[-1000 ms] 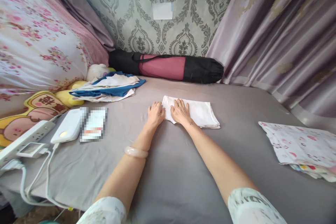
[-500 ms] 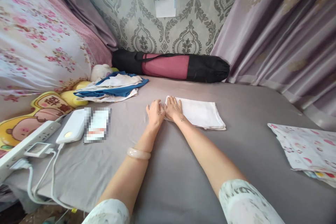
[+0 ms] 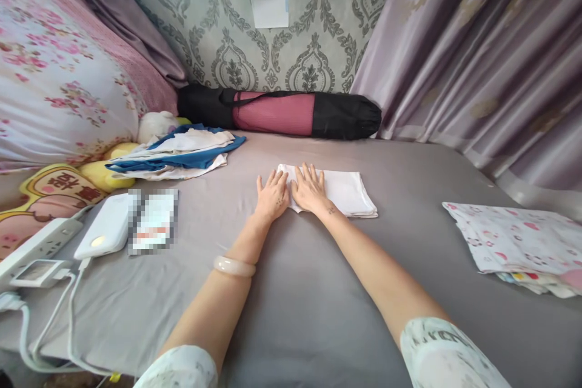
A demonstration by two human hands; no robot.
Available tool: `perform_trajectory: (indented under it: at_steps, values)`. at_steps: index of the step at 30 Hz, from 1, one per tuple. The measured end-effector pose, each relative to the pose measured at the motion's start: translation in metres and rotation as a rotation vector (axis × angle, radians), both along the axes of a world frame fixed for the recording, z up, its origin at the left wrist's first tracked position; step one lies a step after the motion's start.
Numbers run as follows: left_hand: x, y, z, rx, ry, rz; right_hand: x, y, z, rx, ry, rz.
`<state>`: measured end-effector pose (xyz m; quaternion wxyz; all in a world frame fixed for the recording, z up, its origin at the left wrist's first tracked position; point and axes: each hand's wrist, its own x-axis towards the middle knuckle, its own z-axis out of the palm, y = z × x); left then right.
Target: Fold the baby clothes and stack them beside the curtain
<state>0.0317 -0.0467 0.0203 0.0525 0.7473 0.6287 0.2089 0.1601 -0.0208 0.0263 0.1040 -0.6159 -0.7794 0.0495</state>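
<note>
A white folded cloth (image 3: 348,191) lies flat on the grey sheet in front of me. My right hand (image 3: 310,189) rests on its left part, palm down with the fingers spread. Beside it, my left hand (image 3: 273,195) lies palm down at the cloth's left edge, fingers stretched out and a little apart. Its fingertips reach the cloth's far left corner; whether they press on the cloth or the sheet I cannot tell. Both hands cover part of that left edge. A pale bangle (image 3: 234,266) sits on my left forearm.
Blue and white clothes (image 3: 182,151) lie in a heap at the far left. Nearer are a white power bank (image 3: 104,227), a power strip (image 3: 43,248) and cables. A black and pink rolled bag (image 3: 277,114) lies by the wall. Folded printed cloths (image 3: 518,239) lie at the right.
My right hand has shifted right, in from the cloth's left edge. My left hand has flattened, its fingers now straighter and over at that edge. The view has turned slightly right.
</note>
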Motion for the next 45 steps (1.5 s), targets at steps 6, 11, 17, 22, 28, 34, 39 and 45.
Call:
perform_trajectory:
  at_steps: [6,11,17,22,28,34,39,45]
  values:
    - [0.003,-0.001,-0.003,-0.069,0.102,-0.071,0.008,-0.004,-0.006,-0.041,-0.039,0.013]
    - [0.002,0.003,-0.012,-0.037,0.12,-0.058,0.005,-0.003,-0.007,-0.044,-0.019,0.009]
    - [0.003,0.002,-0.009,0.047,0.107,-0.069,0.022,0.001,0.002,-0.063,0.103,-0.053]
    - [0.007,0.0,-0.007,0.095,0.094,-0.179,0.055,-0.006,0.004,-0.026,-0.018,-0.084]
    - [0.011,0.0,-0.01,0.017,0.122,-0.194,0.065,-0.009,-0.008,-0.101,-0.061,-0.072]
    - [0.01,0.0,-0.008,0.004,0.135,-0.189,0.063,-0.009,-0.009,-0.079,-0.037,-0.073]
    - [0.009,-0.002,-0.005,-0.016,0.149,-0.169,0.071,-0.009,-0.001,-0.117,0.018,-0.065]
    - [0.006,-0.001,-0.005,-0.004,0.158,-0.08,0.107,-0.007,0.002,-0.023,-0.025,-0.249]
